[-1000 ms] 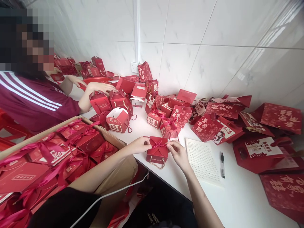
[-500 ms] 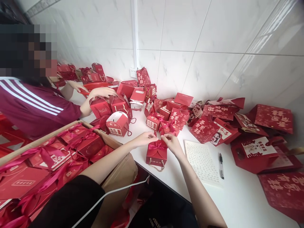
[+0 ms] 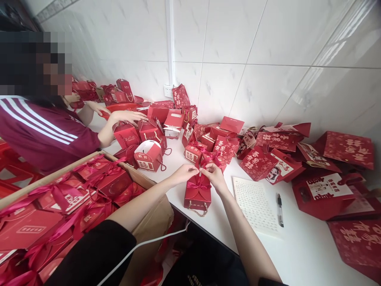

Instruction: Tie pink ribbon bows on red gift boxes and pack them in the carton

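Just above a small red gift box [image 3: 197, 197] my two hands come together, each pinched closed. My left hand [image 3: 185, 174] has thumb and forefinger pressed together on the left side. Opposite it, my right hand [image 3: 215, 177] pinches too, its fingertips almost touching the left ones. A tiny pale bit shows between the fingertips, too small to name. The box stands on the white table with a pink-red ribbon bow [image 3: 198, 185] on its top and a twisted cord handle [image 3: 199, 213] hanging at its front.
A cardboard carton [image 3: 143, 174] full of ribboned red boxes stands at left. A co-worker's hand [image 3: 131, 116] rests by red boxes [image 3: 126, 135]. An open notebook [image 3: 253, 204] and a pen [image 3: 280, 210] lie at right, near piled red boxes [image 3: 323, 194]. A white cable [image 3: 149, 239] crosses below.
My fingertips have drawn closer together above the box, and a pale bit now shows between them. The view has shifted slightly; the box stays put.
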### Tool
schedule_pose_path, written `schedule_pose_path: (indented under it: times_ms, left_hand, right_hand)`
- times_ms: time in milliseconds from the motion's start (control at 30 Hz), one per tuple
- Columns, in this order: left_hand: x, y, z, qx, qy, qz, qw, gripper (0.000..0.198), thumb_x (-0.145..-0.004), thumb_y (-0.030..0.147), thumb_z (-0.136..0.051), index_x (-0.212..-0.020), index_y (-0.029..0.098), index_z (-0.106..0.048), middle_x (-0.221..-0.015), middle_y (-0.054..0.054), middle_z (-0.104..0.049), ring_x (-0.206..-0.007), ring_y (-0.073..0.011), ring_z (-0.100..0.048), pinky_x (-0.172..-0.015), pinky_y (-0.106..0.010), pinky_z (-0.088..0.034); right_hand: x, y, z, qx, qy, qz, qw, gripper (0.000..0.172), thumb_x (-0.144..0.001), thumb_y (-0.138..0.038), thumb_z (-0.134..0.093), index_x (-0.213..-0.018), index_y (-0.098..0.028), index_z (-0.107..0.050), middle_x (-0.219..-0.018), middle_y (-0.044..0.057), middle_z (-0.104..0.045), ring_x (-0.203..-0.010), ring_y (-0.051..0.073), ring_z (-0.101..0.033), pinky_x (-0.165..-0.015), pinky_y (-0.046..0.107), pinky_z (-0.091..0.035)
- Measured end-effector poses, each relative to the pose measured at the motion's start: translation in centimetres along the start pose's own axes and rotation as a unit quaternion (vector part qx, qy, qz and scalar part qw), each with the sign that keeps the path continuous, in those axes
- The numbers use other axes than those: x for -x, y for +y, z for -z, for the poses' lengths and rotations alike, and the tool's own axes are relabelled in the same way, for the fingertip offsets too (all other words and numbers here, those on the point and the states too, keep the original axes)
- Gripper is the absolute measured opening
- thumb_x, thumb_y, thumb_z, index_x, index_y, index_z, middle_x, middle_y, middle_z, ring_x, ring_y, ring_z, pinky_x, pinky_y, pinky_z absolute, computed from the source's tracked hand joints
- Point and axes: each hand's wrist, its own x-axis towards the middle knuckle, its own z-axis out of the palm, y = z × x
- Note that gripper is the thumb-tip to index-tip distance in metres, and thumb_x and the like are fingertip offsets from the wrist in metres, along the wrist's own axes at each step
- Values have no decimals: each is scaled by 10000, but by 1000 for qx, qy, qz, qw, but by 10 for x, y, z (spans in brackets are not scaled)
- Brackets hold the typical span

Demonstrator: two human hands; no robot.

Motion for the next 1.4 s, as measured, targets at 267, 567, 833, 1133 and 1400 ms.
schedule_pose_path:
  times_ms: [267,567,833,1133,1400]
  left_hand:
    - [0,-4,-3,3,-44,10,999,239,-741,306,-576,-879,120,-636,-889,-63,-664,-858,-174,-604,-814,-304,-447]
    - [2,-11,-3,-87,-124,-17,988,486,-681,383,-632,-1110,160,-591,-1022,-63,-638,-915,-198,-584,-778,-283,-437]
    - [5,-2,-1,-107,-197,-29,974,440,-694,402,-635,-1068,170,-632,-995,-56,-664,-836,-171,-608,-723,-249,-444]
    - [11,-1,-2,-120,-221,-44,967,410,-772,412,-553,-1087,156,-610,-1039,-62,-645,-900,-178,-599,-756,-245,-433]
    - [22,1,-4,-198,-200,-6,960,462,-764,552,-498,-969,158,-628,-995,-71,-654,-888,-212,-596,-752,-269,-419]
  right_hand:
    - [-4,3,0,-1,-14,-34,999,510,-490,-552,-734,-774,-191,-513,-478,-82,-501,-381,95,-479,-376,213,-344]
    - [8,14,14,-21,-10,-99,995,398,-502,-476,-742,-703,-188,-553,-605,-26,-599,-426,112,-561,-361,214,-420]
    - [25,26,39,-10,53,-122,991,287,-658,-462,-642,-740,-207,-537,-682,19,-608,-560,172,-626,-469,300,-524]
    - [56,2,39,119,39,-59,990,403,-713,-571,-567,-814,-185,-618,-898,91,-646,-766,222,-609,-679,360,-492]
    - [103,-13,46,209,-32,-24,977,380,-815,-556,-448,-859,-195,-560,-701,11,-595,-630,158,-544,-599,286,-439]
